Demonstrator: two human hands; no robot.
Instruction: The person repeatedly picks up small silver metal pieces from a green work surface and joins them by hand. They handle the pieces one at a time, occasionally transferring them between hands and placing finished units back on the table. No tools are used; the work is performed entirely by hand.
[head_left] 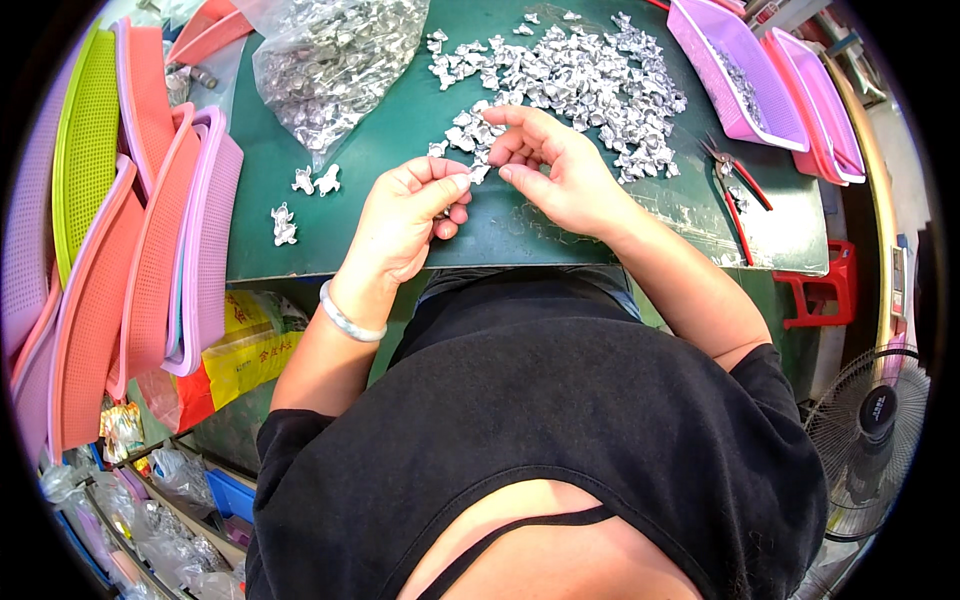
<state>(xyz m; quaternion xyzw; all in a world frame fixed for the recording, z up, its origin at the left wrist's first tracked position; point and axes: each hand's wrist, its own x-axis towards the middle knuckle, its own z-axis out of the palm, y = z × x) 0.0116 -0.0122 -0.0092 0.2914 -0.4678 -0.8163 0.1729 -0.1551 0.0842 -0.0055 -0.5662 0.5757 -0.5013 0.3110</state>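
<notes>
Above the near edge of the green table, my left hand [408,215] is closed in a pinch, thumb against forefinger. A small silver metal piece [478,174] shows at its fingertips; its shape is mostly hidden. Just to the right, my right hand [565,178] has curled fingers, with a gap between forefinger and thumb and nothing visible in it. Beyond both hands spreads a pile of small silver metal figures [590,85], some lying right behind my fingers. Left of my left hand, a few separate figures [284,226] lie on the table.
A clear plastic bag full of figures [335,70] stands at the back left. Red-handled pliers [738,185] lie at the right, near a purple basket [735,85]. Stacked plastic baskets [150,220] crowd the left side. A red stool [822,285] and a fan [870,430] stand right.
</notes>
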